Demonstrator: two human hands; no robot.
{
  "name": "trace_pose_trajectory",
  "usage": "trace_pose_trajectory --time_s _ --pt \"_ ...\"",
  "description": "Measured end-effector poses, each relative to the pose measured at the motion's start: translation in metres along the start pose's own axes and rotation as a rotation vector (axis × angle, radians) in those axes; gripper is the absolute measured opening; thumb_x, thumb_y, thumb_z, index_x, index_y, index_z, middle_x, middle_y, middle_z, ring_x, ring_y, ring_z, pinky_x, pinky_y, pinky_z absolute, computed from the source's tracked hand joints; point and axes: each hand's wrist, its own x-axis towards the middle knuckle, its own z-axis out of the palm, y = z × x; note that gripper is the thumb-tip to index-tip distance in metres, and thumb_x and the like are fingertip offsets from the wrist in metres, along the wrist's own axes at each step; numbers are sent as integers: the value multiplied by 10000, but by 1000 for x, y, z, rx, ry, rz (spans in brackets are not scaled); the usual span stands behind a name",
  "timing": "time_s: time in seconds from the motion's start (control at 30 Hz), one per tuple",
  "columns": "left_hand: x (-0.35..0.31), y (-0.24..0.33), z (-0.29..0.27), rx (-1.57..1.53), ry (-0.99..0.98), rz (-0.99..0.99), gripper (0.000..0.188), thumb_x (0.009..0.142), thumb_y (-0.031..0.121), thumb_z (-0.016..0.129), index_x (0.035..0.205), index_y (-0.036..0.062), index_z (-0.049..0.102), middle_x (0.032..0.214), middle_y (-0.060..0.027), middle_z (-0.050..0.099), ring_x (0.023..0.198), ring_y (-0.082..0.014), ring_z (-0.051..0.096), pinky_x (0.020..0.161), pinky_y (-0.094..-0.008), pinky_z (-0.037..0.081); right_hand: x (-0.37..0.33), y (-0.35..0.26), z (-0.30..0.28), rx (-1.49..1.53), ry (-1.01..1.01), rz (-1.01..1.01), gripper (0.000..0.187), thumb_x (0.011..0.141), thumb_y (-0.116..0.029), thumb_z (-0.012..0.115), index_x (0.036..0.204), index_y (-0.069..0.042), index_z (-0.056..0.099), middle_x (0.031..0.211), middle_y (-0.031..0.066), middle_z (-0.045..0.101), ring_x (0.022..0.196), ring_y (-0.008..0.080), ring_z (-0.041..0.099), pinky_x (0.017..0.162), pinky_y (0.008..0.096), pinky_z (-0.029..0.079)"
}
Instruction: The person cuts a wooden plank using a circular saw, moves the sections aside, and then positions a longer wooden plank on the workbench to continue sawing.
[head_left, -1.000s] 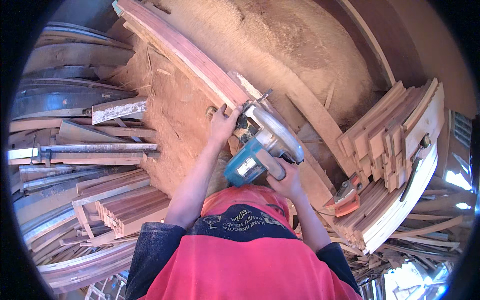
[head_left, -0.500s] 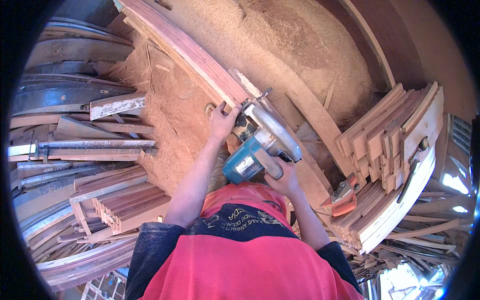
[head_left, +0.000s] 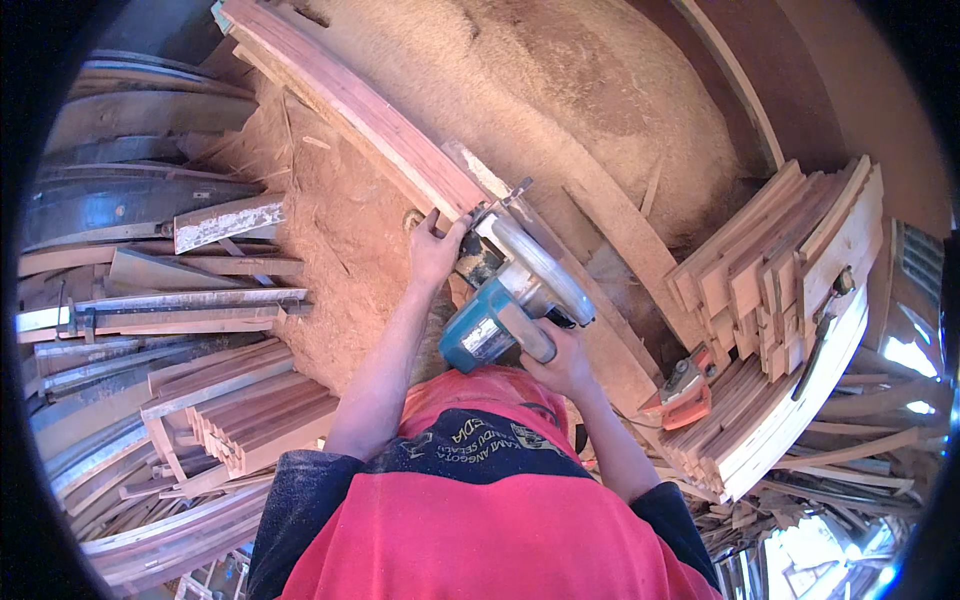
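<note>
A teal circular saw (head_left: 477,330) with a silver blade guard (head_left: 540,262) rests across the near end of a long reddish wooden board (head_left: 370,118). My right hand (head_left: 562,358) is wrapped round the saw's rear handle. At the front of the saw, my left hand (head_left: 433,255) has its fingers bent over the board's left edge, its thumb towards the saw's base plate. Part of its grip is hidden under the fingers. The blade cannot be seen under the guard. The board runs away to the far left, lying over another plank.
To the right stand stacked cut boards (head_left: 765,265), with an orange-and-grey power tool (head_left: 687,390) beside them. More boards (head_left: 265,410) and curved planks (head_left: 140,200) are piled on the left. Sawdust (head_left: 590,90) covers the ground ahead, where a loose plank (head_left: 620,240) lies.
The whole view has shifted slightly, so that things sit a little further left. Both hands keep their places on the saw and board.
</note>
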Motion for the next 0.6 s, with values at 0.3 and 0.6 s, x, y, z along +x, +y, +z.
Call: trace_pose_trajectory --time_s 0.3,0.6 --pt "3 6 -2 1 5 -27 911 789 481 788 1365 -165 503 666 -49 582 601 -124 555 566 -300 464 4 1 2 -3 -6 20 431 716 -198 766 1112 -78 644 922 156 715 865 369 695 806 448 527" --pt "13 -2 -4 -12 23 -6 879 793 473 789 1350 -155 528 659 -38 561 594 -120 535 551 -300 445 10 -4 4 -10 -17 28 456 711 -203 773 1129 -71 646 947 170 716 896 375 695 837 441 528"
